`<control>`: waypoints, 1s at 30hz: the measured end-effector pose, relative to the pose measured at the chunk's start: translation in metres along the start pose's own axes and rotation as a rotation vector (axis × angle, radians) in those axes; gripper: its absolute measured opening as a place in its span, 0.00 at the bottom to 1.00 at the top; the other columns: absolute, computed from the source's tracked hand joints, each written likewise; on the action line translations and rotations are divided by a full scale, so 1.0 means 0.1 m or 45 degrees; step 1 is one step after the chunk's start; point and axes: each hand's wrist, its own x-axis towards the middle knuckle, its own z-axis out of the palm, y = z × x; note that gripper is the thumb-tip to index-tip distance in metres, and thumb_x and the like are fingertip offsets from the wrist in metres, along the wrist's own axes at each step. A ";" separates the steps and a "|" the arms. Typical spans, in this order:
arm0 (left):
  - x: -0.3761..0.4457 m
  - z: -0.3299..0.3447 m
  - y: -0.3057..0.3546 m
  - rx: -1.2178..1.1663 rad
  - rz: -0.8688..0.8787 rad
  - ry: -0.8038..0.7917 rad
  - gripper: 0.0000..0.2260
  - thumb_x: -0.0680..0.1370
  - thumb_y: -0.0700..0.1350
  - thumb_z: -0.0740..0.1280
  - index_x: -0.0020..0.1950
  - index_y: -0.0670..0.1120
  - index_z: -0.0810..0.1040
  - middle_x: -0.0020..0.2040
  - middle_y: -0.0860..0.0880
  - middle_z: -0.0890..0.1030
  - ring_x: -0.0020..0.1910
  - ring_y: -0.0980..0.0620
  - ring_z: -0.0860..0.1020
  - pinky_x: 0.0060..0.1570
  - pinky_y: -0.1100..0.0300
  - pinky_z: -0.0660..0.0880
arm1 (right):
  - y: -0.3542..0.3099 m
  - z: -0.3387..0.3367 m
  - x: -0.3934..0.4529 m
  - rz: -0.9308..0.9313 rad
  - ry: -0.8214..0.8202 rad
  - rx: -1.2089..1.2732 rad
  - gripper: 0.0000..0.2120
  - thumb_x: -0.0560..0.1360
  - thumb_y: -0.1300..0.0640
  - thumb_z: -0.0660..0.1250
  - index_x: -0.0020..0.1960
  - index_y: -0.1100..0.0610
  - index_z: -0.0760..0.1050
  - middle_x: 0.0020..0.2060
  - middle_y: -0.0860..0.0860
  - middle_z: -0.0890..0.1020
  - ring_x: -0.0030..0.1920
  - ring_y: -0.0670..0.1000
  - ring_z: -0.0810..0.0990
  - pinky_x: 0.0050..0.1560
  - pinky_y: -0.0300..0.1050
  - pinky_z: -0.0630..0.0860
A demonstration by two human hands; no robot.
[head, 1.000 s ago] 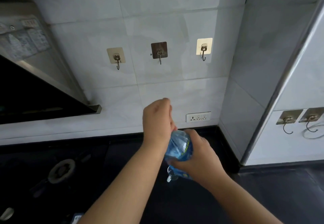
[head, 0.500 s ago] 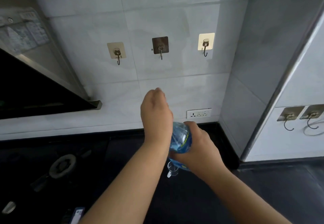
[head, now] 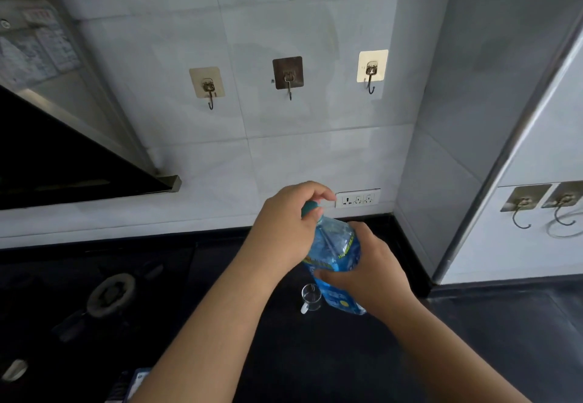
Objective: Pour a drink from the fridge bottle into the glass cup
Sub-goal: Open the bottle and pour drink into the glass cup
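Dark table [head: 315, 355] | my left hand [head: 284, 229] now exposes the cap [head: 310, 208] it pinches | right hand [head: 372, 273] grasps bottle [head: 334, 245] above cup [head: 310, 298]

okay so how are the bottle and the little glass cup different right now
The bottle is blue-tinted with a printed label; the glass cup is clear and plain. The bottle is held tilted above the counter, the right hand round its body and the left hand on its teal cap; the cup stands upright on the counter, untouched. The bottle looks much larger. The bottle is capped, the cup open-topped. Both are see-through.
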 end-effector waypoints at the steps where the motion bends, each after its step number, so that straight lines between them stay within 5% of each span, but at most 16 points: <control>1: 0.01 0.01 -0.04 0.043 0.020 0.028 0.12 0.83 0.42 0.68 0.57 0.60 0.83 0.57 0.62 0.82 0.57 0.66 0.78 0.53 0.76 0.70 | -0.01 0.01 -0.01 0.002 0.006 -0.031 0.39 0.57 0.31 0.78 0.63 0.36 0.65 0.51 0.35 0.77 0.57 0.44 0.77 0.50 0.50 0.81; 4: 0.07 0.01 -0.11 0.308 0.086 0.092 0.08 0.83 0.51 0.68 0.59 0.53 0.84 0.55 0.55 0.83 0.53 0.57 0.80 0.52 0.67 0.75 | -0.01 0.04 -0.03 -0.008 0.014 -0.149 0.42 0.61 0.31 0.79 0.68 0.39 0.64 0.51 0.35 0.72 0.59 0.44 0.73 0.47 0.44 0.75; 9: 0.11 0.05 -0.13 0.921 0.131 0.009 0.22 0.86 0.62 0.52 0.59 0.49 0.79 0.47 0.49 0.81 0.45 0.48 0.80 0.44 0.51 0.79 | 0.01 0.11 -0.04 -0.054 -0.029 -0.241 0.43 0.62 0.32 0.79 0.70 0.40 0.63 0.53 0.36 0.71 0.61 0.43 0.73 0.47 0.41 0.72; 15: 0.01 0.15 -0.28 0.743 0.037 -0.118 0.15 0.86 0.60 0.51 0.55 0.52 0.71 0.39 0.51 0.80 0.37 0.50 0.80 0.39 0.49 0.80 | 0.13 0.16 0.02 -0.022 -0.031 -0.234 0.44 0.62 0.32 0.78 0.71 0.41 0.62 0.58 0.37 0.74 0.63 0.44 0.73 0.47 0.42 0.73; 21: 0.04 0.23 -0.42 1.090 -0.094 -0.022 0.26 0.86 0.63 0.47 0.45 0.47 0.73 0.33 0.52 0.72 0.34 0.48 0.75 0.33 0.55 0.68 | 0.32 0.34 0.05 0.002 -0.085 -0.202 0.45 0.62 0.36 0.81 0.72 0.40 0.62 0.58 0.39 0.75 0.63 0.46 0.73 0.50 0.43 0.74; 26: 0.16 0.27 -0.75 0.297 -0.360 -0.099 0.24 0.86 0.61 0.53 0.44 0.44 0.75 0.39 0.46 0.79 0.37 0.47 0.77 0.36 0.53 0.71 | 0.65 0.50 0.10 0.151 -0.087 0.025 0.39 0.63 0.46 0.83 0.64 0.37 0.60 0.59 0.43 0.77 0.55 0.48 0.80 0.51 0.50 0.81; 30: 0.02 0.45 -1.26 0.006 -0.506 -0.189 0.13 0.85 0.57 0.61 0.60 0.51 0.80 0.54 0.53 0.80 0.49 0.58 0.78 0.44 0.64 0.73 | 0.96 0.62 0.16 0.313 -0.080 0.072 0.38 0.64 0.53 0.82 0.63 0.43 0.62 0.61 0.48 0.75 0.56 0.52 0.79 0.53 0.52 0.78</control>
